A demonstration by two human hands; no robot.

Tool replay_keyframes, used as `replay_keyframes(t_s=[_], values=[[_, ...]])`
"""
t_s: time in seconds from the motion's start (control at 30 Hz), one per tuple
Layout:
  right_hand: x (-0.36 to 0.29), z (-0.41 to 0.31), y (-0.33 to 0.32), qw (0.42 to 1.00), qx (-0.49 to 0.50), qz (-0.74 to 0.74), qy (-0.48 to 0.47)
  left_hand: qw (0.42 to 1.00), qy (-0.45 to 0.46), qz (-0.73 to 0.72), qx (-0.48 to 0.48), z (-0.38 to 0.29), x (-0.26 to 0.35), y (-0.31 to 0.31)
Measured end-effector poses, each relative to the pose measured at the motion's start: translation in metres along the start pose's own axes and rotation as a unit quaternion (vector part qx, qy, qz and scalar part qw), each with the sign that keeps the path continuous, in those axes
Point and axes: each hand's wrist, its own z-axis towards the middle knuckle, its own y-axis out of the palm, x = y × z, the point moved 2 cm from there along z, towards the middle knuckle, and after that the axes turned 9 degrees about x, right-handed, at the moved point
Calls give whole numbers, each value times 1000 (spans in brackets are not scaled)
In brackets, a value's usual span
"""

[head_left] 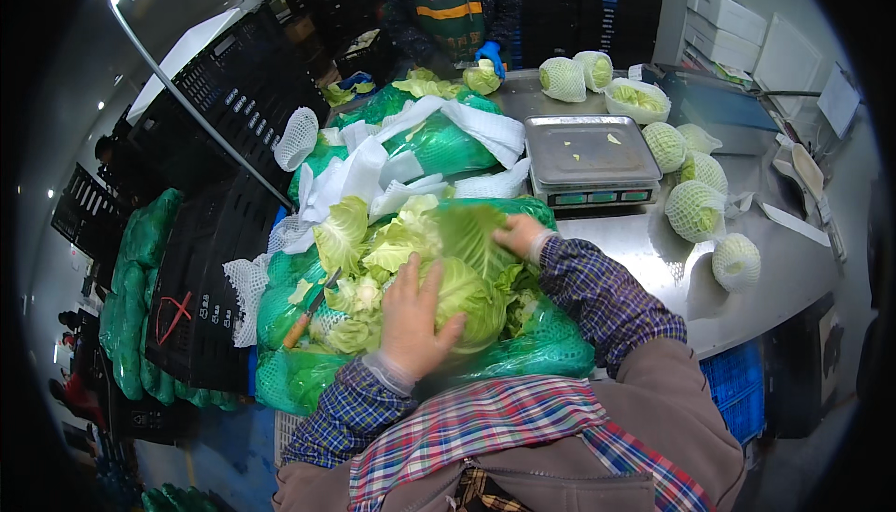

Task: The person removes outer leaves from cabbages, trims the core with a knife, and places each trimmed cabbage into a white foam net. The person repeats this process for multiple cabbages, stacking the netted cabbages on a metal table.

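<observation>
A pale green cabbage (470, 305) lies before me on a green plastic-and-mesh bag, among loose trimmed leaves (409, 232). My left hand (416, 319) rests against the cabbage's left side with its fingers spread. Up at the cabbage's far right side, my right hand (519, 235) grips a large green outer leaf (472, 235), which is blurred and raised; whether it is still attached cannot be seen. Left of my left hand, a knife (311, 310) with a wooden handle lies on the bag, blade pointing away.
A weighing scale (593, 151) stands at back right, leaf scraps on its pan. Net-wrapped cabbages (696, 211) line the steel table (651, 260). White foam sleeves (350, 176) cover the bags behind. Across the table, a person's blue-gloved hand (491, 57) holds a cabbage. Black crates (203, 288) stand left.
</observation>
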Motion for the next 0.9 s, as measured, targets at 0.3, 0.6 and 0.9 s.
replay_keyframes(t_s=[0.3, 0.6, 0.9], values=[[8, 27, 55, 945, 47, -281, -159, 998, 23, 18, 48, -7, 8, 5], [13, 88, 41, 889, 114, -394, -202, 998, -5, -6, 67, -20, 8, -4], [29, 151, 55, 817, 183, -474, -274, 997, -31, 7, 73, -35, 11, -5]])
